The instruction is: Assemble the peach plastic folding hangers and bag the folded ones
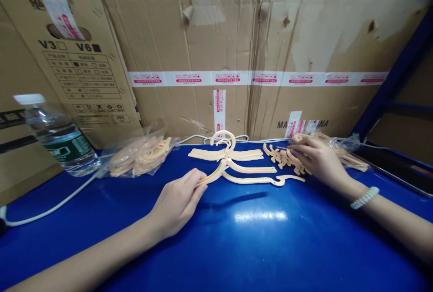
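My left hand (181,199) is closed round one arm of a cream plastic clothes hanger (221,168), whose hook (223,136) points up and away from me. Behind the hook lies a stack of curved hanger arms (250,154). One loose piece with a hooked end (279,181) shows at the right, touching or just under the held hanger; I cannot tell which. Over a pile of small notched hanger parts (284,159), my right hand (314,159) pinches a thin cream hanger piece, mostly hidden by the fingers.
Clear bags of hanger parts lie at left (142,156) and right (350,152). A water bottle (64,143) leans at the left beside a white cable (54,210). Cardboard boxes (189,44) wall off the back of the blue table (237,256). A dark flat device (395,170) lies far right.
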`<state>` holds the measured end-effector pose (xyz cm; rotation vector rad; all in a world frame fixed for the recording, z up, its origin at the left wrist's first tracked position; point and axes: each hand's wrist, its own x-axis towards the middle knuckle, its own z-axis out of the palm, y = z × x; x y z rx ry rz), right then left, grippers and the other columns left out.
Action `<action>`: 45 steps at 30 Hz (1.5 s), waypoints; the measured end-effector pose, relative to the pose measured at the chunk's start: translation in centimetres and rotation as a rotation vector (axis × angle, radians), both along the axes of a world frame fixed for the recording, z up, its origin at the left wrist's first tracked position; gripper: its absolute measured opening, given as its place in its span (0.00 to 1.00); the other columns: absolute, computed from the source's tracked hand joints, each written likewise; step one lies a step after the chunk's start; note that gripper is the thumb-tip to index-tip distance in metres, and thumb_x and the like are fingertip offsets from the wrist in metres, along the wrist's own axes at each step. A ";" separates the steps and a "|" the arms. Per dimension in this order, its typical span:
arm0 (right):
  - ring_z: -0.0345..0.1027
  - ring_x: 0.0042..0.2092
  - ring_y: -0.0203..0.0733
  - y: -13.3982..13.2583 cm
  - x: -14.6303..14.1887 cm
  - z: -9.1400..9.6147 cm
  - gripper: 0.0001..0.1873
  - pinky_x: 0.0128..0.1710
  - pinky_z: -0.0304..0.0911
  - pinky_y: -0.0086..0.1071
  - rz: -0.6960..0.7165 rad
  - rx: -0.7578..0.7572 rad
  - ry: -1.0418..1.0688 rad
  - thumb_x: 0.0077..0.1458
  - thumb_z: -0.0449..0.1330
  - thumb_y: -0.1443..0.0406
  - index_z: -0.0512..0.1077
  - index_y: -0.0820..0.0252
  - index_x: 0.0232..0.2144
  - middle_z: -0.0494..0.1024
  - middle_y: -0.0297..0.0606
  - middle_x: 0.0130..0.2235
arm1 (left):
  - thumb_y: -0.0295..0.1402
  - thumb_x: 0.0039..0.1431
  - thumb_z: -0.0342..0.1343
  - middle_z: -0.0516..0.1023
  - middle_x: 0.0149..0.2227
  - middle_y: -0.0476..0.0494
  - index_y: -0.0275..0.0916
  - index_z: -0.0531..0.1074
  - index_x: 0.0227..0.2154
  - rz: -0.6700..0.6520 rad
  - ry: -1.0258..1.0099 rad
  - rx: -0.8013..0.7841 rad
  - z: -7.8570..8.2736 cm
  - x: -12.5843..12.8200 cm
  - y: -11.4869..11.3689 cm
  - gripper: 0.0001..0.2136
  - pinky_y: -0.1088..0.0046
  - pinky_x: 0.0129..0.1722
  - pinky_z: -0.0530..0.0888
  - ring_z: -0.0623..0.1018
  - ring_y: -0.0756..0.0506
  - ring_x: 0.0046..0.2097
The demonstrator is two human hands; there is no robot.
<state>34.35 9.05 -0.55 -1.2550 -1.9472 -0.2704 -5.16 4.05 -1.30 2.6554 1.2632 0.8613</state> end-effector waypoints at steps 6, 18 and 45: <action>0.74 0.31 0.46 -3.6 -3.4 1.8 0.17 0.29 0.70 0.38 0.000 -0.036 0.593 0.60 0.58 0.52 0.75 0.57 0.43 0.79 0.40 0.32 | 0.34 0.69 0.39 0.72 0.32 0.49 0.41 0.66 0.35 0.017 -0.051 -0.023 0.3 0.0 -0.1 0.11 0.70 0.33 0.66 0.73 0.46 0.32; 0.76 0.36 0.45 -5.2 -7.4 0.5 0.26 0.29 0.72 0.32 0.315 -0.640 1.146 0.41 0.74 0.55 0.71 0.55 0.40 0.82 0.41 0.36 | 0.32 0.68 0.42 0.74 0.33 0.48 0.41 0.67 0.35 0.011 -0.039 0.019 0.1 -0.3 0.2 0.09 0.68 0.35 0.66 0.72 0.45 0.34; 0.74 0.38 0.39 -4.9 -6.6 1.1 0.16 0.37 0.73 0.27 0.481 -1.122 1.076 0.44 0.74 0.58 0.75 0.62 0.28 0.78 0.42 0.39 | 0.30 0.67 0.45 0.73 0.34 0.49 0.40 0.67 0.36 -0.047 -0.068 0.002 -0.1 -0.2 0.5 0.07 0.68 0.36 0.63 0.70 0.45 0.34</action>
